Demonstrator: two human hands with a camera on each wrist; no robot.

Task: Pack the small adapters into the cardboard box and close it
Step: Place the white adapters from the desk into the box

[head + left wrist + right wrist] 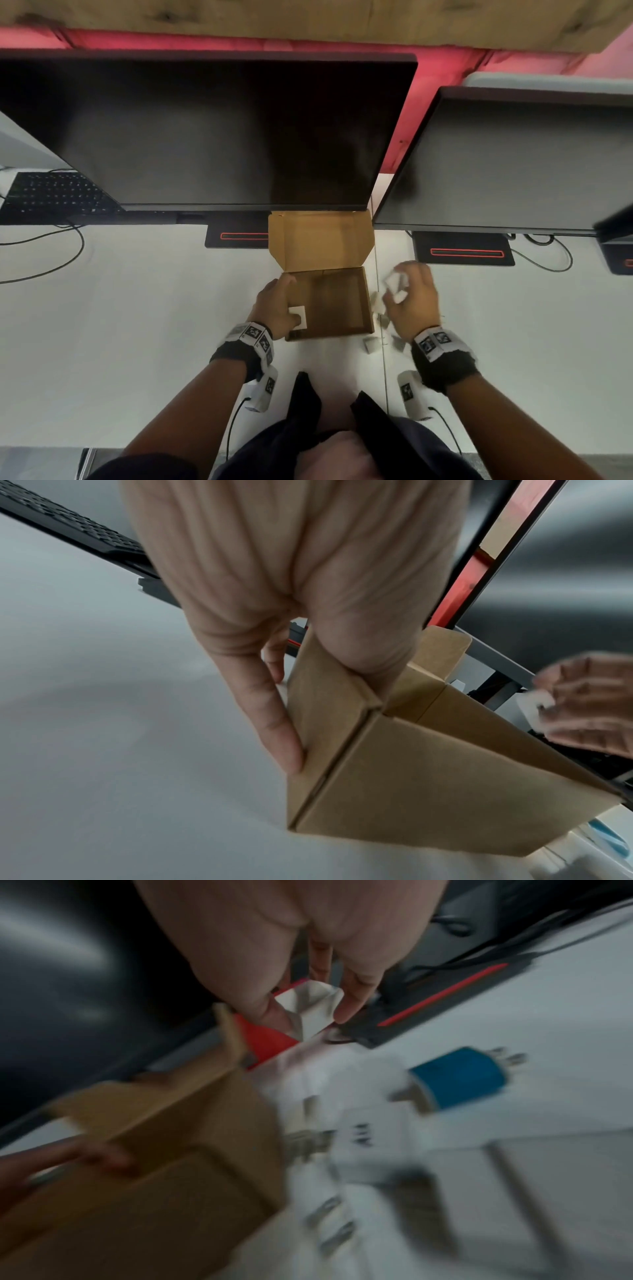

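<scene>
Packing is mid-swing here, lid still up. The box [329, 301] sits centre frame on the desk [137, 325], its lid [320, 240] folded back toward the monitor [205, 133]. The left hand [275, 305] steadies the box's left wall, thumb over the rim and fingers [274, 723] flat along the outside; one white adapter [297, 317] looks to sit at the lower-left corner inside, right by that thumb. The right hand [412, 301], just right of the box, has its fingers pinched on a white adapter [310, 1010], lifted off the desk. More adapters lie loose along the box's right side, including a blue one [459, 1077] in the blurry right wrist view, so it's nowhere near done. Next move is probably swinging the right hand left over the opening and dropping it in without clipping the wall, then back for the rest.
</scene>
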